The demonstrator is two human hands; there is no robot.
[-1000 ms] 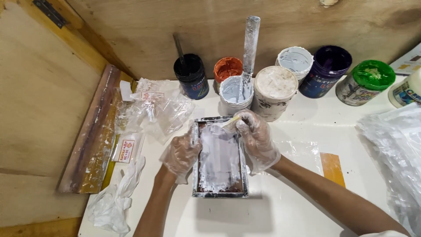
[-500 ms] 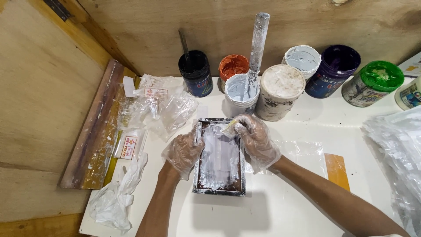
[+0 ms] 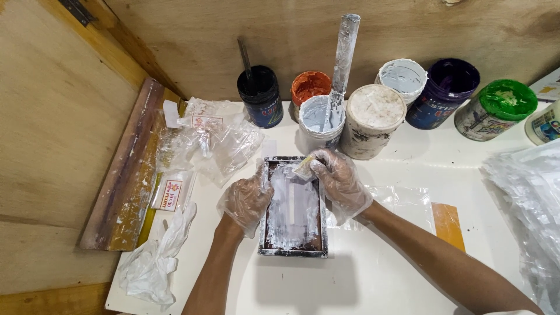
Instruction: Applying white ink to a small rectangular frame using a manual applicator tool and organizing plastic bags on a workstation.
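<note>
Left hand (image 3: 248, 199) gripped the paint-smeared tray (image 3: 293, 209); right hand (image 3: 338, 181) pinched a scraper (image 3: 304, 167). White-paint tub (image 3: 320, 119) sat at 12 o'clock.

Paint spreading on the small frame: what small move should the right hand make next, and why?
Probably draw the small scraper in the right hand down the frame toward the near edge: it sits at the far end, the white paint looks streaky, and the left hand steadies the frame's side.

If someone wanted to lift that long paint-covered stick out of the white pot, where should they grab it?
Best near the upper end of the stick, reaching in from above. It stands nearly upright in the open white paint pot, leaning against the wooden wall, so the top sticks clear of the neighbouring pots. It looks paint-smeared all along, so probably slippery.
</note>
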